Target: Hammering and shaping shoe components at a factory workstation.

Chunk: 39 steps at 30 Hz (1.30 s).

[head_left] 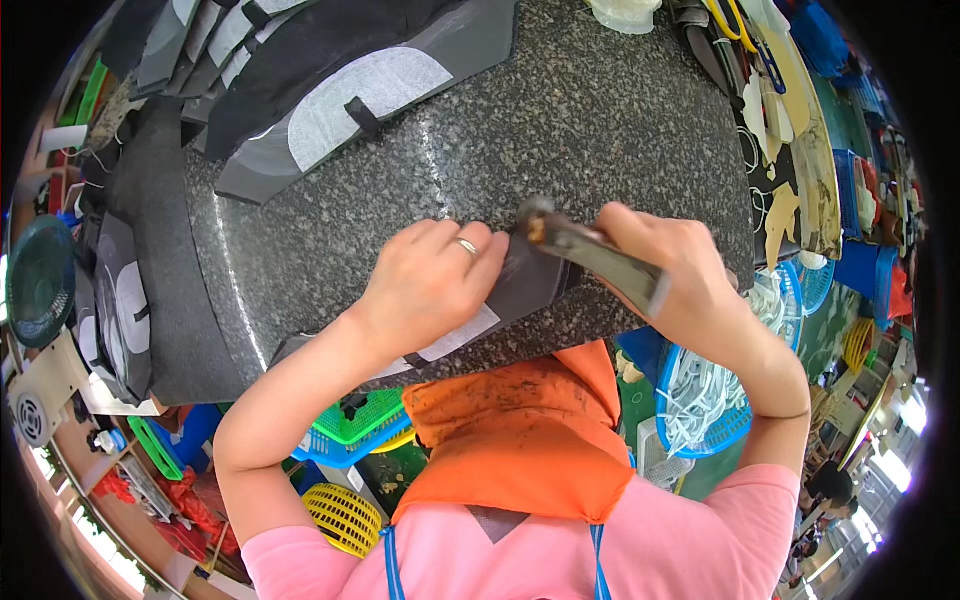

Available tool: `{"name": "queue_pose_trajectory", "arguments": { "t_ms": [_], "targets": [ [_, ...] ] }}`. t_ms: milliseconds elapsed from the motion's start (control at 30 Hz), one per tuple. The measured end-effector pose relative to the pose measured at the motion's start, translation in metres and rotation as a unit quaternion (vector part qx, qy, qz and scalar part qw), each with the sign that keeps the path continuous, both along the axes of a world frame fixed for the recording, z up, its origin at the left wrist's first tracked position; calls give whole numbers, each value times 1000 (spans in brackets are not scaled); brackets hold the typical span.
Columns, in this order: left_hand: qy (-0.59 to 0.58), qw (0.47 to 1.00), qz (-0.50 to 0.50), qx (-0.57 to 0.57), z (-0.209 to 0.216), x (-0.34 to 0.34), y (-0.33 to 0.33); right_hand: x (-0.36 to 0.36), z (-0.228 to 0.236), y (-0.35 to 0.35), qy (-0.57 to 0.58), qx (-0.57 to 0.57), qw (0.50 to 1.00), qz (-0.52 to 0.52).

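My left hand (432, 268), with a ring on one finger, is closed with its curled fingers pressed on a dark sheet piece (530, 275). This piece lies along the near edge of the stone slab and carries a pale grey patch (458, 335). In my right hand (680, 270) is a metal hammer (600, 252), smeared by motion. The hammer's rounded end is over the dark piece, just right of my left fingers. My right hand's grip is partly hidden behind the metal.
Dark panels with pale patches (370, 100) lie on the speckled stone slab (600, 120) at the far left. More panels (125, 300) are stacked at left. Yellow-handled scissors (735, 25) lie far right. A blue basket (705, 400) of white strips stands below the right edge.
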State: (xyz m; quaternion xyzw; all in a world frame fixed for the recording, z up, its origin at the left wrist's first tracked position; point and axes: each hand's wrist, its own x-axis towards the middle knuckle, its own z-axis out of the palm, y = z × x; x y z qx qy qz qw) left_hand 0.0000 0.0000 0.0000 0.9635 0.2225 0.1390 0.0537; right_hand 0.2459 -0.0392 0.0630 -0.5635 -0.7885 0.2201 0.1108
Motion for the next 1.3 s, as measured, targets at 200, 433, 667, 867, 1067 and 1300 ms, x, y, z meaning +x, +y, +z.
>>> {"name": "queue_pose_trajectory", "arguments": {
  "t_ms": [200, 433, 667, 867, 1067, 1300],
  "targets": [
    [-93, 977, 106, -158, 7, -11, -6, -3, -11, 7, -51, -25, 997, 51],
    [-46, 992, 103, -49, 8, -7, -21, -12, -8, 0, -11, -12, 999, 40],
    [-93, 986, 114, -82, -2, -14, -35, -11, -17, -9, -15, 0, 999, 48],
    [-88, 964, 195, -160, 8, -12, -39, -24, -15, -18, -12, -8, 999, 49],
    [-130, 971, 163, -113, -2, -23, -50, -29, -15, -12, -12, 26, 998, 62],
    [-147, 976, 124, -107, -6, 5, -9, -16, 9, 0, -38, -6, 999, -21]
  ]
}}
